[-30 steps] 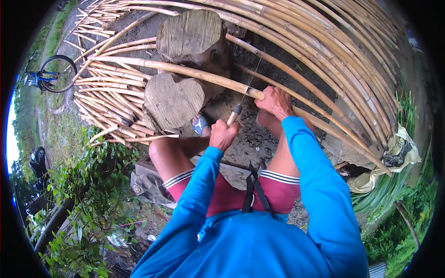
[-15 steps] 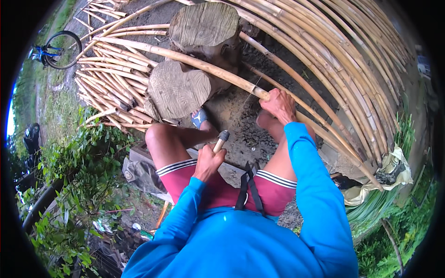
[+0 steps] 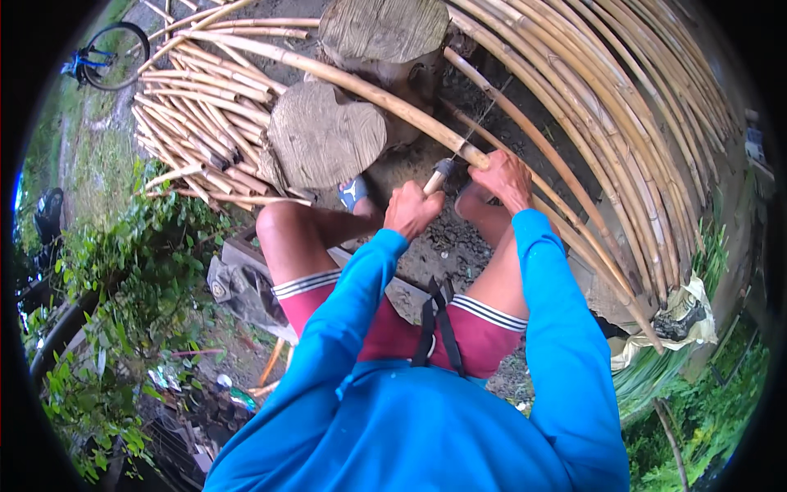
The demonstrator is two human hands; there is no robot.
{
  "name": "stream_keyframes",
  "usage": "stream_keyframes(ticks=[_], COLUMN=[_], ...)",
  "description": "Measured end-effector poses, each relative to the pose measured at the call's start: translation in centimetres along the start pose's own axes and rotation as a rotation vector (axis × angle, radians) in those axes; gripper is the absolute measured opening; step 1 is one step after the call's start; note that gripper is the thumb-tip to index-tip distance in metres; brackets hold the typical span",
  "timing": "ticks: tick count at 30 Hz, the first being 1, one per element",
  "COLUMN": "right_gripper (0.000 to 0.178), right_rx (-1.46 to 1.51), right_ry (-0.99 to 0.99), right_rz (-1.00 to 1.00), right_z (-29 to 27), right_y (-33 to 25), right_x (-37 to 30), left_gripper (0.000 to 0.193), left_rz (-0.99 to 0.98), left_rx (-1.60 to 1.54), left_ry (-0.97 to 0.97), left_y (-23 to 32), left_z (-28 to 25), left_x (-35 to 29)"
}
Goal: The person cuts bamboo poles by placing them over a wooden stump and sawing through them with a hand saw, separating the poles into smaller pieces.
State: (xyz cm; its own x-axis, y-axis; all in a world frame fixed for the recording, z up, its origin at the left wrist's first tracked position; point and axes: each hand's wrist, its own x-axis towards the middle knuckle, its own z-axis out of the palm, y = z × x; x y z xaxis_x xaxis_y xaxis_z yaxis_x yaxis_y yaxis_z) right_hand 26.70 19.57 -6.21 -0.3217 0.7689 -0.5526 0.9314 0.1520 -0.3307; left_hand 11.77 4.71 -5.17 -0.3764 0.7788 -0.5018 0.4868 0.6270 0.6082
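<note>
My right hand (image 3: pixel 502 180) is closed round a long tan bamboo pole (image 3: pixel 361 88), which slants from the upper left across a tree stump (image 3: pixel 328 135). Bamboo also shows on the lower right side of that hand; whether it is the same pole, I cannot tell. In my left hand (image 3: pixel 412 211) is a wooden-handled tool (image 3: pixel 436 179) with a dark collar, held just left of the right hand. A thin line runs from its collar across the pole, perhaps a blade seen edge-on. Both hands are above the ground between my bent knees.
Behind the nearer stump stands a second, taller stump (image 3: pixel 385 31). Many long bamboo poles (image 3: pixel 590 123) lie along the right, and a heap of bamboo pieces (image 3: pixel 197 123) is at the left. A bicycle wheel (image 3: pixel 115 56) stands far left. Leafy plants (image 3: pixel 106 303) grow nearer.
My left hand has moved up and to the right with the tool, from over my thigh to beside the pole. My right hand keeps its grip on the pole.
</note>
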Motion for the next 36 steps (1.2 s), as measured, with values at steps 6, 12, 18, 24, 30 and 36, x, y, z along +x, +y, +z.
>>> stream_keyframes(ticks=[6, 12, 18, 24, 30, 36], right_gripper=[0.042, 0.043, 0.043, 0.043, 0.041, 0.041], right_rx=[-0.05, -0.036, -0.02, -0.022, 0.024, -0.036], right_ry=[0.062, 0.055, 0.012, 0.054, -0.016, 0.02], right_rz=[0.018, 0.046, 0.017, 0.005, -0.042, -0.01], right_z=[-0.5, 0.4, -0.5, -0.7, -0.5, -1.0], right_y=[1.9, 1.4, 0.5, 1.2, -0.6, 0.7], right_x=[1.1, 0.9, 0.7, 0.4, 1.1, 0.2], left_gripper=[0.036, 0.032, 0.039, 0.032, 0.039, 0.031], left_rz=[-0.03, 0.073, -0.106, 0.015, -0.08, 0.017], left_rx=[-0.179, -0.043, -0.098, -0.076, 0.021, -0.075], left_ry=[-0.065, -0.078, -0.084, -0.071, -0.007, -0.06], left_y=[-3.5, 0.4, -1.4, -3.4, -1.5, -5.1], left_z=[-0.9, -1.2, -1.3, -1.5, -0.7, -1.8], left_x=[-5.9, -2.0, -3.6, -5.7, -0.5, -6.3])
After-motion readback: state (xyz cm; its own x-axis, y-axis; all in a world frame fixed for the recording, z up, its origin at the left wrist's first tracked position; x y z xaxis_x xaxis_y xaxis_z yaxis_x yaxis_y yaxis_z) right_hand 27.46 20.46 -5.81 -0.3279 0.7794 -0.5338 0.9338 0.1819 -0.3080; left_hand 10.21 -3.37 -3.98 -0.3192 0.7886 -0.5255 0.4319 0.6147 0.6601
